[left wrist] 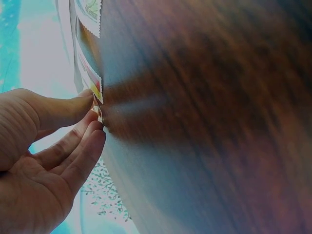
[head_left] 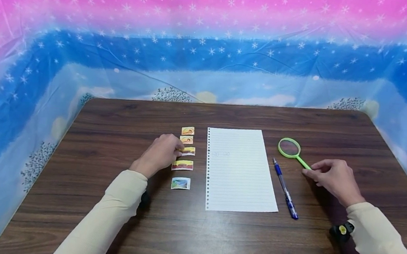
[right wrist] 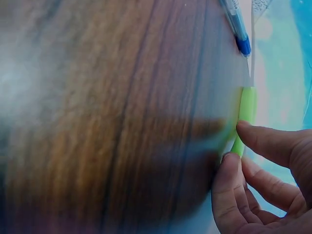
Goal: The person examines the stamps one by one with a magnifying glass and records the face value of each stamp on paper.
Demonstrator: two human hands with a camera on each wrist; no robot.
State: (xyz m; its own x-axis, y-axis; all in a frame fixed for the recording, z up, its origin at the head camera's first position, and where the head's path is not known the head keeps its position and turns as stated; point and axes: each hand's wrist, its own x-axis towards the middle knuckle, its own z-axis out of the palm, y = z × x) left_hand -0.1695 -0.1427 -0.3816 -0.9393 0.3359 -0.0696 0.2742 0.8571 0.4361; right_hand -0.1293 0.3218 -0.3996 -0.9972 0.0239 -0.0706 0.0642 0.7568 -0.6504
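Several perforated-edged stamps lie in a column left of the paper. My left hand [head_left: 163, 151] pinches a yellow-and-red stamp [head_left: 188, 151], the middle one of the column; its left part is hidden behind the fingers. In the left wrist view, thumb and fingers [left wrist: 87, 158] close at its edge. Two orange stamps [head_left: 187, 131] are above it, another yellow-and-red stamp [head_left: 182, 165] and a blue-green landscape stamp [head_left: 181, 183] below. My right hand [head_left: 335, 180] holds the handle end of a green magnifying glass [head_left: 303, 162] between thumb and fingers; its lens lies toward the far side.
A lined sheet of paper [head_left: 241, 178] with punched holes and faint writing lies mid-table. Between it and the magnifying glass is a blue pen [head_left: 285, 188]. Beyond the dark wooden table [head_left: 121, 117] hangs a pink and blue snowflake cloth [head_left: 197, 50].
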